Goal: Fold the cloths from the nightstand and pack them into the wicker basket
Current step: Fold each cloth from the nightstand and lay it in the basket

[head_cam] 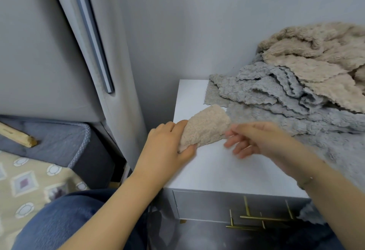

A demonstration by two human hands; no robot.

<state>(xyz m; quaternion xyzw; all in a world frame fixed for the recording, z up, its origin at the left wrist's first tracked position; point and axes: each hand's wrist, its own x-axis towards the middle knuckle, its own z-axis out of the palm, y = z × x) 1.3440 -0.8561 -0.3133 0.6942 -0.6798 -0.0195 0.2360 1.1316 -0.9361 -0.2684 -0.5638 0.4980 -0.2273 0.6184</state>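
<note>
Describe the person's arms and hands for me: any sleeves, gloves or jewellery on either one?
Both forearms are bare as far as the frame shows: no sleeves, no gloves. The left hand shows no rings or watch. The right hand is blurred, with no ring visible; a thin bracelet circles that wrist. Blue jeans cover the leg below.

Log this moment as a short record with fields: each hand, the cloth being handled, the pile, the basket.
left hand: grips one end of the folded beige cloth
right hand: fingers loosely spread beside the cloth's other end; contact unclear from blur
folded beige cloth: small, held just above the nightstand
pile: unfolded grey and beige cloths on the nightstand's right side
wicker basket: not in view
</note>
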